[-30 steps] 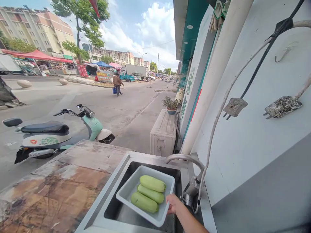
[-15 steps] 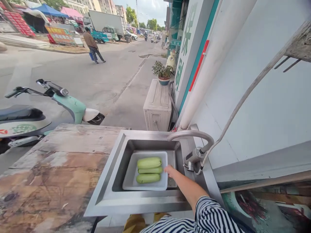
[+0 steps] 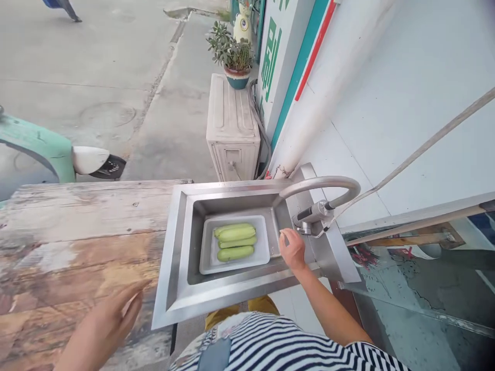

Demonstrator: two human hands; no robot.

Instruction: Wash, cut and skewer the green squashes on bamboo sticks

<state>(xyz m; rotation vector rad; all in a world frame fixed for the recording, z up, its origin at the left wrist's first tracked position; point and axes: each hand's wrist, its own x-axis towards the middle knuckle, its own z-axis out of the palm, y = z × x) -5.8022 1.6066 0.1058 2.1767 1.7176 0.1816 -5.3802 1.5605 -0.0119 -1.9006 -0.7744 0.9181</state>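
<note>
Several light green squashes point(image 3: 236, 242) lie in a white tray point(image 3: 209, 257) inside the steel sink point(image 3: 181, 304). My right hand point(image 3: 293, 248) hovers over the sink's right side, between the tray and the faucet point(image 3: 315, 212); its fingers curl round toward the thumb, and nothing shows between them. My left hand point(image 3: 110, 322) is over the wooden table, left of the sink, with thumb and fingers apart and nothing held. Neither hand touches the tray or the squashes.
The wooden table point(image 3: 88, 242) adjoins the sink's left side. A potted plant point(image 3: 235, 62) stands on a metal unit point(image 3: 234, 118) beyond the sink. At the left is a green scooter point(image 3: 50, 147); a hose point(image 3: 421, 147) runs from the faucet along the wall point(image 3: 406, 93).
The view has tipped downward. My right hand has left the tray's right edge and moved toward the faucet. My left hand has come into view at the lower left. The tray appears turned slightly.
</note>
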